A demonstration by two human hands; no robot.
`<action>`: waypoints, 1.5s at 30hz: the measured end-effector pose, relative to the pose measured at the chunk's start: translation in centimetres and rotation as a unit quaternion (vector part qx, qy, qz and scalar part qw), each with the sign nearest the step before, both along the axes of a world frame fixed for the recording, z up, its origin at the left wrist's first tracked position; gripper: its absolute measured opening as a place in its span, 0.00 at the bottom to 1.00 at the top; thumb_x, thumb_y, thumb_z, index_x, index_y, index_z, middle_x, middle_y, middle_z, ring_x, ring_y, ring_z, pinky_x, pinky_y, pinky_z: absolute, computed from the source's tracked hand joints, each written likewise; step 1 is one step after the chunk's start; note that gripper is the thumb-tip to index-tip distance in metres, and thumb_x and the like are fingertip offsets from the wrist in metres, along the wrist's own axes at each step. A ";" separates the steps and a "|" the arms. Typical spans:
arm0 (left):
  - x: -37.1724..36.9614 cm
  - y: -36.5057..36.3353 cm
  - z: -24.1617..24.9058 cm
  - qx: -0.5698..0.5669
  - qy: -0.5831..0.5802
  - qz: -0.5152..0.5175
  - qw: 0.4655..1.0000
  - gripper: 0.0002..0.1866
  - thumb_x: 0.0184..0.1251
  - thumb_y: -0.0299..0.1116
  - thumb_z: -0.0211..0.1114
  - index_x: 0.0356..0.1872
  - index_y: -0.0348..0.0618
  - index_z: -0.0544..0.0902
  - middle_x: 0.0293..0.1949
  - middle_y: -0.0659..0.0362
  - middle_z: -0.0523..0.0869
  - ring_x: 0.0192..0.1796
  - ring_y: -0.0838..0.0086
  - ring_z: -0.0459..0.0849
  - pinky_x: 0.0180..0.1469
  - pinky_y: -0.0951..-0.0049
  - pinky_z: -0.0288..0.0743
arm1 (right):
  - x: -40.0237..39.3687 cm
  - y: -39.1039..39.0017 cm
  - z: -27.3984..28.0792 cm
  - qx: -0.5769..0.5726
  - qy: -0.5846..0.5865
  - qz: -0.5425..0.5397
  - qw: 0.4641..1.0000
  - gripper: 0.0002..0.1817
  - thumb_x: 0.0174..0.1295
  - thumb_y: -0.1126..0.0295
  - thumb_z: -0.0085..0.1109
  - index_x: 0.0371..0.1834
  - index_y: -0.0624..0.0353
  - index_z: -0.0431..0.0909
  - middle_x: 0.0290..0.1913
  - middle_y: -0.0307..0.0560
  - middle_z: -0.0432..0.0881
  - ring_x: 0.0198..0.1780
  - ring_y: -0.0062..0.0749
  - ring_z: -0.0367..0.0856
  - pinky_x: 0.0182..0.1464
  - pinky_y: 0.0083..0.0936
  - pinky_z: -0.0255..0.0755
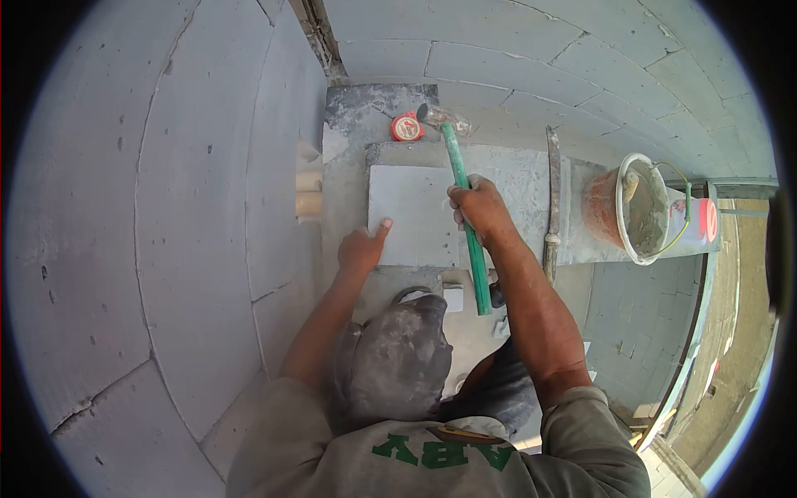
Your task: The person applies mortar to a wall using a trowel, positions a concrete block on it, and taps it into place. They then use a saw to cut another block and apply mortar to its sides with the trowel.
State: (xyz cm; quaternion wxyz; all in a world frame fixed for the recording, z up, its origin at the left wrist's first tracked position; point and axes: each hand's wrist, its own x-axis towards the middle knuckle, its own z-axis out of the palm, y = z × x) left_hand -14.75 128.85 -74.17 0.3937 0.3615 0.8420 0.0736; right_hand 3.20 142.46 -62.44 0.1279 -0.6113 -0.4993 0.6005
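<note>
My right hand (480, 207) is closed around the green handle of a mallet (472, 266). The mallet's head, dark at one end and whitish at the other, is at the far end, over the back of the work surface. Under the handle lies a flat, pale grey slab (411, 203) with a smooth face. At the slab's left edge is my left hand (362, 249), one digit stretched onto its top and the others curled, partly hidden. A red tape measure (407, 127) sits just beyond the slab, beside the mallet head.
A bucket (644, 207) of grey mix with a tool handle in it stands at the right, near a red-lidded container (706, 220). A long, mortar-stained bar (553, 199) lies across the ledge. Pale block walls (199, 166) enclose the left and back. Pipes (309, 192) protrude at left.
</note>
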 end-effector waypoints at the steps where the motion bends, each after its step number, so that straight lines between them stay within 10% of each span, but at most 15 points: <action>1: 0.2 -0.1 -0.1 -0.002 0.001 -0.001 1.000 0.53 0.61 0.77 0.46 0.43 0.20 0.82 0.42 0.29 0.83 0.50 0.40 0.83 0.55 0.51 0.74 | -2.5 1.0 0.6 0.013 0.009 0.028 0.999 0.10 0.61 0.69 0.58 0.35 0.66 0.74 0.26 0.45 0.76 0.21 0.27 0.74 0.23 0.27 0.68; 4: 0.4 -0.5 -0.8 0.001 0.017 -0.014 1.000 0.51 0.62 0.76 0.46 0.39 0.21 0.82 0.39 0.30 0.83 0.48 0.40 0.83 0.53 0.50 0.74 | -9.6 4.5 -1.3 -0.005 0.057 0.071 0.996 0.10 0.56 0.71 0.57 0.33 0.69 0.75 0.28 0.52 0.79 0.24 0.35 0.78 0.27 0.33 0.72; 6: 0.6 -0.8 -2.4 0.056 0.051 -0.016 0.997 0.38 0.70 0.64 0.49 0.37 0.29 0.82 0.35 0.35 0.85 0.44 0.42 0.84 0.49 0.49 0.76 | -14.7 5.4 -5.4 0.117 -0.023 0.101 0.988 0.16 0.52 0.72 0.53 0.38 0.78 0.76 0.39 0.70 0.83 0.45 0.60 0.84 0.50 0.43 0.77; 13: -0.6 -1.9 -6.3 0.087 0.038 -0.091 0.991 0.30 0.70 0.54 0.54 0.45 0.28 0.79 0.39 0.36 0.85 0.46 0.43 0.83 0.52 0.48 0.74 | -20.6 2.3 -10.8 0.147 -0.060 0.125 0.979 0.21 0.52 0.67 0.55 0.42 0.78 0.76 0.44 0.75 0.81 0.53 0.63 0.80 0.57 0.42 0.73; 16: 0.2 -1.0 -2.7 0.063 -0.010 -0.005 0.998 0.33 0.69 0.57 0.55 0.50 0.27 0.78 0.42 0.36 0.84 0.48 0.42 0.83 0.53 0.49 0.73 | -17.6 1.2 -7.3 0.140 -0.069 0.278 0.948 0.24 0.54 0.62 0.56 0.47 0.74 0.76 0.48 0.69 0.81 0.53 0.63 0.79 0.59 0.43 0.73; 20: 0.4 -0.9 -3.9 0.130 0.017 0.026 0.991 0.40 0.64 0.65 0.57 0.46 0.26 0.80 0.43 0.35 0.83 0.49 0.41 0.82 0.53 0.50 0.73 | -7.7 -0.2 -7.2 0.327 -0.029 0.152 0.932 0.22 0.60 0.61 0.58 0.54 0.65 0.76 0.57 0.64 0.77 0.62 0.56 0.74 0.64 0.42 0.67; 23: 0.7 -0.5 -2.5 0.106 0.036 0.026 0.993 0.34 0.67 0.61 0.58 0.49 0.31 0.82 0.42 0.37 0.85 0.49 0.44 0.83 0.53 0.54 0.74 | 5.6 0.0 -10.3 0.442 -0.262 0.007 0.858 0.33 0.55 0.68 0.66 0.63 0.68 0.66 0.62 0.68 0.68 0.66 0.63 0.63 0.67 0.47 0.60; 28: 4.3 1.2 -1.5 0.085 -0.014 -0.001 0.996 0.33 0.66 0.60 0.59 0.40 0.30 0.83 0.35 0.37 0.85 0.44 0.44 0.85 0.48 0.53 0.75 | 20.4 -3.5 -15.8 0.263 -0.548 -0.123 0.784 0.41 0.60 0.56 0.64 0.71 0.66 0.57 0.62 0.70 0.67 0.67 0.63 0.63 0.65 0.51 0.62; 30: 6.0 2.3 -2.6 0.115 -0.060 -0.042 0.991 0.32 0.66 0.59 0.59 0.39 0.31 0.83 0.37 0.36 0.85 0.44 0.44 0.84 0.47 0.53 0.75 | 22.2 -4.4 -15.4 0.134 -0.487 -0.067 0.860 0.42 0.60 0.54 0.63 0.72 0.63 0.56 0.60 0.69 0.70 0.64 0.63 0.69 0.62 0.50 0.67; 37: 8.4 5.5 -2.2 0.218 -0.016 -0.123 0.968 0.28 0.68 0.53 0.60 0.45 0.30 0.81 0.43 0.36 0.84 0.48 0.43 0.82 0.50 0.53 0.74 | 23.4 -2.0 -13.3 0.152 -0.430 -0.095 0.885 0.24 0.53 0.66 0.60 0.52 0.65 0.69 0.42 0.69 0.80 0.52 0.66 0.79 0.56 0.52 0.71; 42: 8.3 5.6 -1.5 0.172 -0.081 -0.085 0.978 0.29 0.66 0.53 0.62 0.52 0.33 0.80 0.45 0.38 0.85 0.51 0.46 0.83 0.54 0.54 0.74 | 19.0 -5.0 -6.4 0.069 -0.032 -0.256 0.964 0.15 0.62 0.60 0.62 0.43 0.57 0.72 0.23 0.38 0.71 0.15 0.20 0.69 0.14 0.22 0.63; 45: 8.1 5.5 -1.5 0.170 -0.092 -0.082 0.978 0.30 0.66 0.54 0.62 0.51 0.31 0.80 0.46 0.34 0.84 0.52 0.45 0.83 0.55 0.56 0.74 | 16.3 -9.5 -7.5 0.180 0.017 -0.223 0.958 0.21 0.62 0.58 0.65 0.48 0.61 0.73 0.26 0.39 0.75 0.21 0.20 0.74 0.22 0.21 0.69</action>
